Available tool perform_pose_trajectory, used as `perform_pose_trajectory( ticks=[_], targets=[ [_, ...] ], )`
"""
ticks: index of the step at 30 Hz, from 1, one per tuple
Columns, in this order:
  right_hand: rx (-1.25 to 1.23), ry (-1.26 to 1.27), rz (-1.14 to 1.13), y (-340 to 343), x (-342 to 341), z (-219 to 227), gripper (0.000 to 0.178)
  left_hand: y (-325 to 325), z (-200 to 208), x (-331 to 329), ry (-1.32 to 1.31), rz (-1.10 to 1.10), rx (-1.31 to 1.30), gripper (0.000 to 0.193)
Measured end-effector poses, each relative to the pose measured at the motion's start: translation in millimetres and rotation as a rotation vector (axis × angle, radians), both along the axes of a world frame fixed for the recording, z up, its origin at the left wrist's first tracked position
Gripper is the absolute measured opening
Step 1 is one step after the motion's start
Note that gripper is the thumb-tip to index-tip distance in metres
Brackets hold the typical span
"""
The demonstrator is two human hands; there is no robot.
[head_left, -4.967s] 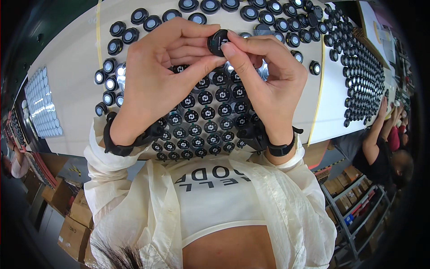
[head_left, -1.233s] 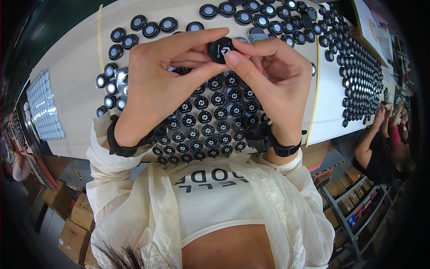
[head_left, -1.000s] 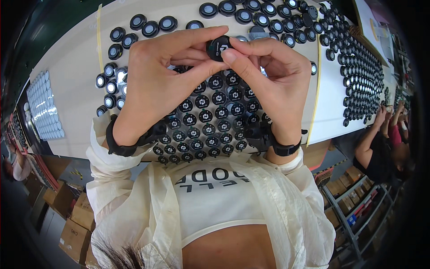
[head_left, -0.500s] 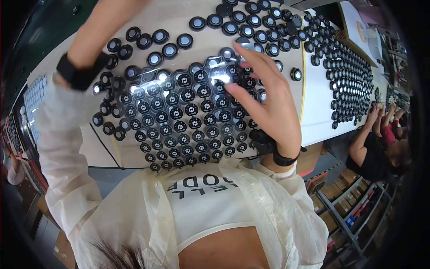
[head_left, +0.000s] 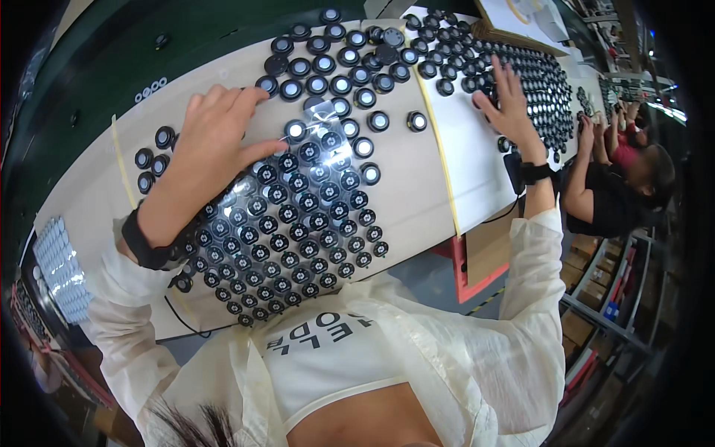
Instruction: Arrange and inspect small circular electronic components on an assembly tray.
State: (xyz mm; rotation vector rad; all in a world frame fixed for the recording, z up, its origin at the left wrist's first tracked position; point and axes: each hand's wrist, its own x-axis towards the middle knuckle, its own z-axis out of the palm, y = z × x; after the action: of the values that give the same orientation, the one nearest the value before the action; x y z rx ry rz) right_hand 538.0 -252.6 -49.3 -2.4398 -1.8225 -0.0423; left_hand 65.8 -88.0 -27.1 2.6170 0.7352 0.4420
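My left hand [head_left: 217,138] is open at the far edge of a clear plastic sheet [head_left: 322,113]. Its thumb and forefinger are spread, the thumb close to a round black part with a silvery centre [head_left: 296,131]. Under or on the sheet run rows of black discs with a white symbol [head_left: 278,242]; which of the two I cannot tell. Off to the right, my right hand [head_left: 510,104] hovers with fingers apart over the white surface, beside many similar black parts [head_left: 547,89]. Nothing shows in either hand.
Loose black parts [head_left: 319,45] cluster at the back of the table [head_left: 406,194]. Yellow tape [head_left: 445,167] divides it from the white surface [head_left: 473,179]. Pale blue round pieces [head_left: 61,261] lie at far left. A co-worker in black [head_left: 596,179] sits at the right.
My right hand has left the sheet and moved right, over the white surface. My left hand, out of sight before, has come down at the sheet's far edge. The view has turned rightward.
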Motion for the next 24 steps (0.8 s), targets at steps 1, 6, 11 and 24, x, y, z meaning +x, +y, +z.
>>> perform_pose_trajectory(
  ticks=[1, 6, 11, 24],
  targets=[
    [-0.009, 0.168, 0.060, 12.0, -14.0, -3.1, 0.089, -0.4, -0.8, -0.6, 0.010, 0.012, -0.052, 0.045],
    [-0.055, 0.097, 0.085, 7.2, -63.7, -11.2, 0.089, 3.4, -2.2, -5.5, 0.060, -0.023, -0.223, 0.039],
    [-0.039, 0.110, 0.217, 1.2, -116.0, -6.1, 0.086, -6.1, 12.7, -4.5, -0.111, -0.114, -0.539, 0.012],
    [0.237, 0.270, 0.456, 78.4, -85.8, 53.6, 0.040, -16.0, 27.4, 2.2, -0.159, -0.163, -0.557, 0.010]
  ],
)
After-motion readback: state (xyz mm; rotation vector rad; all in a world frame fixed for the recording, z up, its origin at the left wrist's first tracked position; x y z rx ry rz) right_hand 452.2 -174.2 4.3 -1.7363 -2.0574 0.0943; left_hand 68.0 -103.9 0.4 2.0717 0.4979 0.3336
